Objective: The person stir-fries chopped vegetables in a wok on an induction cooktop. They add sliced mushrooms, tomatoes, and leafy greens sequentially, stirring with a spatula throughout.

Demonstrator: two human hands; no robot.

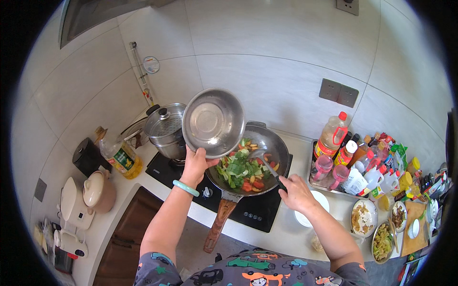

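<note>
My left hand point(196, 166), with a pale green bangle at its wrist, grips the lower rim of a stainless steel bowl point(210, 121). The bowl is tipped up beside the wok, its inside facing me. A wok point(281, 151) with a wooden handle point(221, 221) sits on the black gas hob point(257, 214). In it lie chopped green leaves point(237, 170), red pieces that look like tomato point(253, 185) and yellowish slices. My right hand point(296, 191) is closed round the dark handle of a wok spatula point(259, 153), whose metal head rests among the food.
A lidded steel steamer pot point(164, 126) stands left of the wok, and an oil bottle point(121, 157) farther left. On the right are a white plate point(312, 207), a tray of sauce bottles point(329, 152), plates of food point(364, 218) and a cutting board point(414, 229).
</note>
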